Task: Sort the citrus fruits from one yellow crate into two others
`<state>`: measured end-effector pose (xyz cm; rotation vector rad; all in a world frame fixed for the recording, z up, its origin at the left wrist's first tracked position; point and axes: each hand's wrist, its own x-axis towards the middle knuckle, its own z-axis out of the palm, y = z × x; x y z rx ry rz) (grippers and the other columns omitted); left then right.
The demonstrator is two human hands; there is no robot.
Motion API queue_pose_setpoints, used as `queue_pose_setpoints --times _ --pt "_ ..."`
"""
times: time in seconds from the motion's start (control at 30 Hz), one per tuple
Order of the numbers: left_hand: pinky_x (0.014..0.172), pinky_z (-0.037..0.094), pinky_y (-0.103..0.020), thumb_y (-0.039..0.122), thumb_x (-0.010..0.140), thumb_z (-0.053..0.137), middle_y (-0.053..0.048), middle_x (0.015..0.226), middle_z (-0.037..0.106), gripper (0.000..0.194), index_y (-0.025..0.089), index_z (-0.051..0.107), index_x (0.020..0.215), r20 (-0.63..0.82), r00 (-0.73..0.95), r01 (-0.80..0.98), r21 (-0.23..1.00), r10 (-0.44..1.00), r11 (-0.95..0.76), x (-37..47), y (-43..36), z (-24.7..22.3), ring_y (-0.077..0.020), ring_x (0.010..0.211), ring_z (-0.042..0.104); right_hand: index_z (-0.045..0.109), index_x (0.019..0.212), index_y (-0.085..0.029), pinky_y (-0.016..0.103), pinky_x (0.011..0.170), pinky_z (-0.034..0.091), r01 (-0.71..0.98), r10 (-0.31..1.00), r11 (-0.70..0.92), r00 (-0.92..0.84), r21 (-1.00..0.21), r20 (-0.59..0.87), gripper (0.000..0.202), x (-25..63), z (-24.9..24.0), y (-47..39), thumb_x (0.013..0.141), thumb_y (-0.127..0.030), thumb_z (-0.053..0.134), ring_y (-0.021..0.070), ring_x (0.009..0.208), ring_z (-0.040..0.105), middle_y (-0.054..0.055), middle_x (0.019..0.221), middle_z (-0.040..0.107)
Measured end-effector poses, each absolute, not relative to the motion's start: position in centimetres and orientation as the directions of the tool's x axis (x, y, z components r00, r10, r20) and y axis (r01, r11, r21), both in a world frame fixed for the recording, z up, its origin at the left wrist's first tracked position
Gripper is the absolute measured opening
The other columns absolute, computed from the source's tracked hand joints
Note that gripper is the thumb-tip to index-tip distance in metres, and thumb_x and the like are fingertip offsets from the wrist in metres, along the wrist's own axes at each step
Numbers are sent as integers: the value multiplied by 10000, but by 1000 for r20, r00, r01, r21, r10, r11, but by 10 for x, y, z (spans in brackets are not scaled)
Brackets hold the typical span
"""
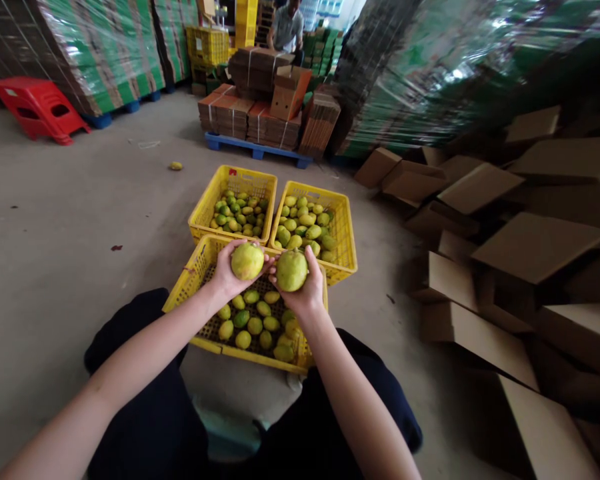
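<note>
In the head view my left hand (229, 272) is closed around a yellow lemon (247, 261). Beside it, my right hand (307, 291) grips a greener lemon (292, 270). Both fruits are held up close together above the near yellow crate (180, 291), and several yellow and green lemons (255, 325) lie spread over its bottom. Behind stand two more yellow crates: the left one (200, 217) contains small, greener lemons (240, 212), the right one (350, 233) larger yellow-green lemons (305, 220). My forearms hide parts of the near crate's sides.
A single lemon (176, 166) lies on the floor. Open cardboard boxes (540, 247) are heaped at the right. Flattened cartons (275, 127) sit on a blue pallet (258, 149), with a person (287, 30) behind. A red stool (40, 110) stands beside wrapped green stacks (105, 53).
</note>
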<state>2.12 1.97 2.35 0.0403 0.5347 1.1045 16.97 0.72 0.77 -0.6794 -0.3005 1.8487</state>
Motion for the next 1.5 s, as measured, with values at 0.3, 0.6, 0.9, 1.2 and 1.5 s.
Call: queue_pose_setpoints --times 0.3,0.6,0.9,1.2,1.5 --pt "879 547 -388 232 769 528 -68 902 731 174 158 649 871 -366 357 -873 195 859 446 30 16 5 -224 880 694 602 1219 -260 432 1075 440 -183 990 75 134 -980 51 537 152 -6 2 770 -540 694 256 1236 561 43 1248 645" --pt "819 535 -309 240 896 533 -38 707 682 160 161 663 844 -487 278 -831 310 828 462 34 6 -12 -231 860 702 610 1204 -215 668 1152 251 572 896 441 -245 -691 369 685 141 -13 -22 674 -618 773 431 1481 229 173 1560 371" --pt "628 540 -288 379 862 468 -41 588 646 344 159 643 663 -441 128 -770 520 889 369 26 29 -1 -192 611 660 489 1328 -214 524 1055 476 548 789 595 -258 -588 558 596 154 10 -28 818 -428 710 315 1209 622 146 1268 667" --pt "694 504 -281 373 815 487 -48 627 678 362 166 680 588 52 -15 -461 886 999 -53 12 22 15 -177 623 640 558 1259 -249 443 940 567 600 796 548 -161 -583 584 545 173 20 -18 773 -379 767 273 1077 679 92 1176 703" --pt "752 507 -252 175 803 534 -38 673 707 257 172 661 579 -163 92 -683 708 982 181 14 21 18 -193 753 686 584 1269 -284 519 1019 500 563 823 535 -180 -629 539 543 172 25 -23 767 -386 764 310 1152 601 107 1258 579"
